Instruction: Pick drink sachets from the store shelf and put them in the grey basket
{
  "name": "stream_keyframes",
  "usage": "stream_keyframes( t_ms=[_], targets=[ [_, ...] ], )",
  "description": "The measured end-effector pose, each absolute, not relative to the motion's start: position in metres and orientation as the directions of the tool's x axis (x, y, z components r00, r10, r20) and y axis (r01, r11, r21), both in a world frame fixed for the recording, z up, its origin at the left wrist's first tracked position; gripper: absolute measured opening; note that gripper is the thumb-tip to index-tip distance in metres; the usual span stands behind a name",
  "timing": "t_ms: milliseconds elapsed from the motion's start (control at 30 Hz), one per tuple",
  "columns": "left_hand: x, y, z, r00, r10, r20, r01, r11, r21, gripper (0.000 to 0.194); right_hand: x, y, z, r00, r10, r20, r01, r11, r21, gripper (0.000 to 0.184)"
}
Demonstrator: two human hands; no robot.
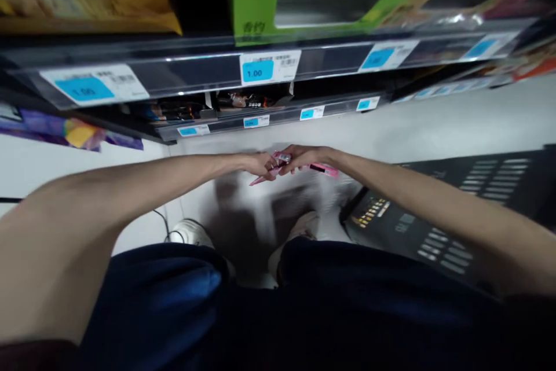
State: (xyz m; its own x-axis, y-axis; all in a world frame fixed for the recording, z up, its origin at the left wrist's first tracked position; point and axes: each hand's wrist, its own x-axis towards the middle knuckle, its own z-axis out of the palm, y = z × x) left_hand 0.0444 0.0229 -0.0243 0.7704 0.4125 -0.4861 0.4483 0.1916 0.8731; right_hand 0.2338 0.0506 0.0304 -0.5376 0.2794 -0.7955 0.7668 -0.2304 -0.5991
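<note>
Both hands meet low in front of the shelf, above the floor. Pink packets point(322, 169) with a dark label patch stick out to the right from under my right hand point(302, 158), whose fingers are closed around them. My left hand point(263, 165) pinches the left end of the pink packaging, where a pointed pink corner hangs below the fingers. A small shiny piece with a printed label shows between the two hands. How many packets there are, and what is inside them, I cannot make out.
Shelf rails with blue-and-white price tags point(270, 67) cross above my hands. Dark packs point(245, 100) sit in open boxes on the bottom shelf. A dark slotted plastic crate point(408, 226) stands on the floor at right, under my right forearm. Purple packets point(78, 131) hang at left. My shoes point(191, 232) are below.
</note>
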Motion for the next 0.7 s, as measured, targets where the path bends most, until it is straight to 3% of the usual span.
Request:
stream_keyframes(
  t_ms=[67,167,467,567,700],
  targets=[
    [0.042,0.028,-0.024,0.794,0.337,-0.506,0.43,0.277,0.859,0.017,0.234,0.057,0.032,-0.498,0.301,-0.813,0.797,-0.212,-0.566,0.041],
    [0.038,0.033,-0.02,0.789,0.263,-0.556,0.44,0.389,0.809,0.033,0.235,0.063,0.033,-0.473,0.267,-0.84,0.817,-0.226,-0.531,0.047],
    [0.042,0.033,-0.011,0.747,0.329,-0.578,0.416,0.447,0.792,0.03,0.248,0.074,0.031,-0.507,0.252,-0.824,0.793,-0.239,-0.561,0.054],
    [0.041,0.033,-0.012,0.731,0.315,-0.606,0.44,0.461,0.771,0.029,0.253,0.08,0.031,-0.515,0.339,-0.787,0.783,-0.186,-0.593,0.049],
    [0.036,0.033,-0.011,0.733,0.335,-0.592,0.408,0.48,0.776,0.03,0.261,0.087,0.021,-0.502,0.574,-0.646,0.74,-0.102,-0.665,0.042]
  ],
)
